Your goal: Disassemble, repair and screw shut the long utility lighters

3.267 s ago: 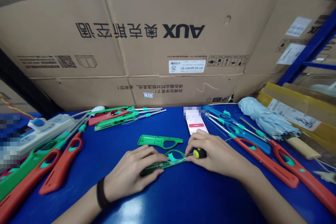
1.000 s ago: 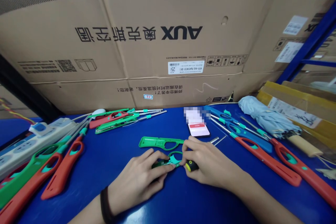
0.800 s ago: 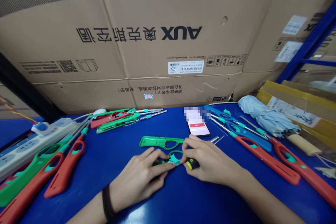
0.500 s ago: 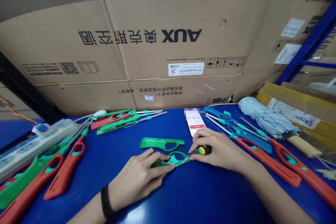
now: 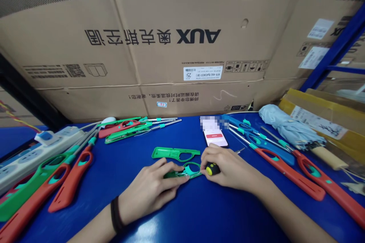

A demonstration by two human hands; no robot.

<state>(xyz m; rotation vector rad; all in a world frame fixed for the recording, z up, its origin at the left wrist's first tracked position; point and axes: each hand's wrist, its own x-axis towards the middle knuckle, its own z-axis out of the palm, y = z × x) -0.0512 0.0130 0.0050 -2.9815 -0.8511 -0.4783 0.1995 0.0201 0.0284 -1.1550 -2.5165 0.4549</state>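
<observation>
Two bare hands at work on a blue counter (image 5: 182, 216), and the biggest thing you can read is the AUX logo (image 5: 198, 37) on the cardboard carton (image 5: 137, 83) behind it, upside down from this angle with Chinese characters beside it. A white label (image 5: 198, 73) on the carton starts KFR-46G and has a 25 on it. The right hand (image 5: 230, 171) has a firm closed grip around a yellow-and-black screwdriver (image 5: 212, 169), its shaft hidden by the fingers. The left hand (image 5: 148, 193), black band on the wrist, has its fingers curled over a green lighter shell (image 5: 178, 174), pinning it to the counter right beside the screwdriver handle. A second green shell (image 5: 173, 153) lies loose just above it, near a phone (image 5: 216, 140) showing a red button. Red lighters (image 5: 288, 172) and green lighters (image 5: 31, 186) sit off to the sides, along with a power strip (image 5: 37, 155) and a folded pale blue umbrella (image 5: 288, 127).
</observation>
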